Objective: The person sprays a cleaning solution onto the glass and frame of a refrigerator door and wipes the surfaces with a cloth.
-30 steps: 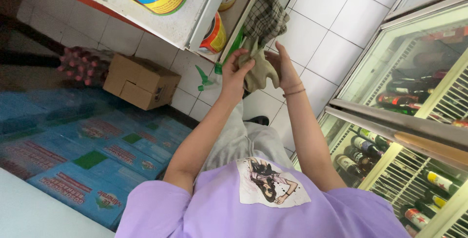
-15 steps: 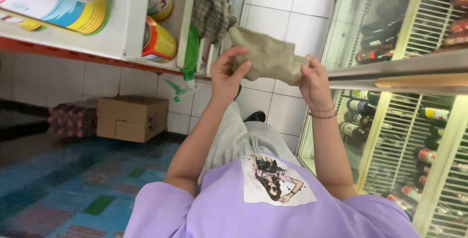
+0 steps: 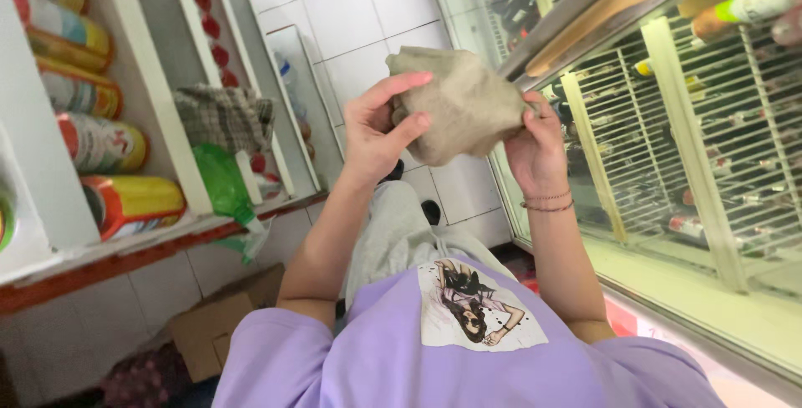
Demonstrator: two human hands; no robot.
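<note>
Both of my hands hold a crumpled beige cloth (image 3: 464, 103) up in front of me. My left hand (image 3: 380, 128) pinches its left side with thumb and fingers. My right hand (image 3: 535, 145), with thin bracelets on the wrist, grips the cloth's right edge. The cloth hangs between a white shelf unit (image 3: 150, 99) on the left and a glass-door fridge (image 3: 668, 124) on the right. I wear a lilac shirt and grey trousers.
Several colourful tins (image 3: 92, 141) lie on the shelves, with a checked cloth (image 3: 221, 116) and a green spray bottle (image 3: 225, 191) beside them. The fridge holds bottles on wire racks. A cardboard box (image 3: 213, 329) sits on the floor below the shelves. The floor is white tile.
The view swung toward the shelves and the fridge. My hands brought the beige cloth away from the shelf and bunched it more tightly between them; the checked cloth stayed on the shelf.
</note>
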